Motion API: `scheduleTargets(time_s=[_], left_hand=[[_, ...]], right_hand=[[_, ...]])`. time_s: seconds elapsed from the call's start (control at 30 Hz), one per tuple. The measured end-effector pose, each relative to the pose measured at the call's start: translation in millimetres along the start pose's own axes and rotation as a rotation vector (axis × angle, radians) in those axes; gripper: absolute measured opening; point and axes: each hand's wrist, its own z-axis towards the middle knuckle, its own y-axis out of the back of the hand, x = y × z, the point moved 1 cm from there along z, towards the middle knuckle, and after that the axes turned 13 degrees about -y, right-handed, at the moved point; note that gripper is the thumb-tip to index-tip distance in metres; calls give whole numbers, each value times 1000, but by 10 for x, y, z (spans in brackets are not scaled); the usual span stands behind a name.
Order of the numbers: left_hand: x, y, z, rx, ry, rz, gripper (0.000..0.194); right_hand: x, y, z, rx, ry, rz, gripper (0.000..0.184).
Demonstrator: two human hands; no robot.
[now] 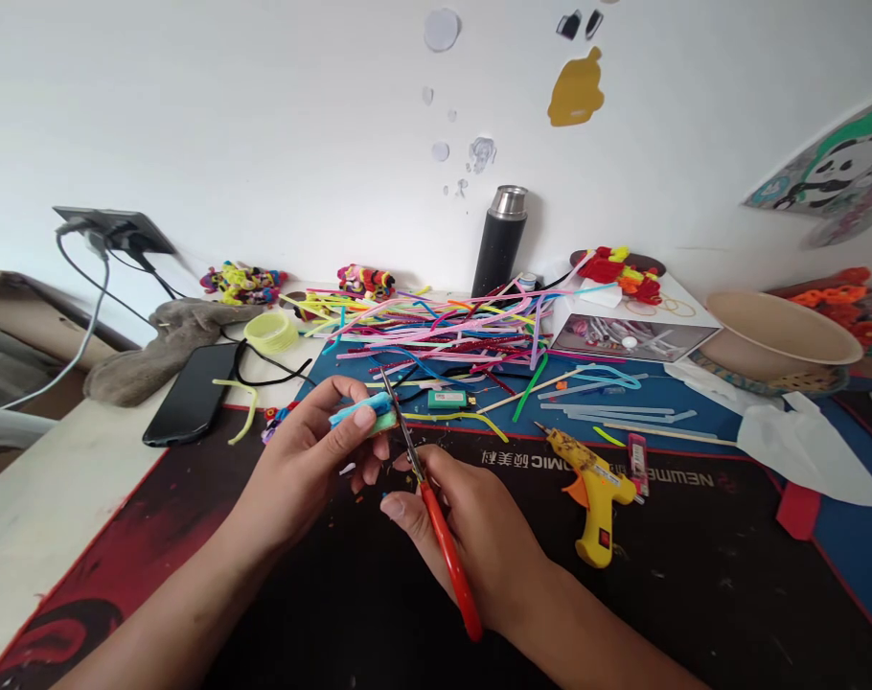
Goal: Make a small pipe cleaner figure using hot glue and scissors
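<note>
My left hand (313, 450) pinches a small blue pipe-cleaner piece (360, 412) with a green bit under it, held just above the dark desk mat (695, 575). My right hand (465, 527) grips red-handled scissors (443, 546). Their thin metal blades (400, 422) point up and away, and they meet the right end of the blue piece. Both hands are closed round what they hold. A big heap of coloured pipe cleaners (443, 326) lies just beyond the hands.
A yellow glue gun (594, 489) lies right of my hands, with clear glue sticks (615, 412) behind it. A black phone (192, 393), a yellow ring (270, 331), a black flask (499, 241), a white box (633, 331) and a beige bowl (781, 335) ring the mat.
</note>
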Motion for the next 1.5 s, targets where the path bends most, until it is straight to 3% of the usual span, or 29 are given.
scheduleTargets(time_s=[0.83,1.27,1.5], left_hand=[[31,3,1,-13,11,-1,42],[20,-15,26,-16,-3,34,46],[-12,21,99,-88,3,-106,50]], right_hand=[[-29,-45,6,-62,-23,-37,23],[-23,-83,44,-143,-53,-136,32],[-103,-59,88,-109,-91,40,42]])
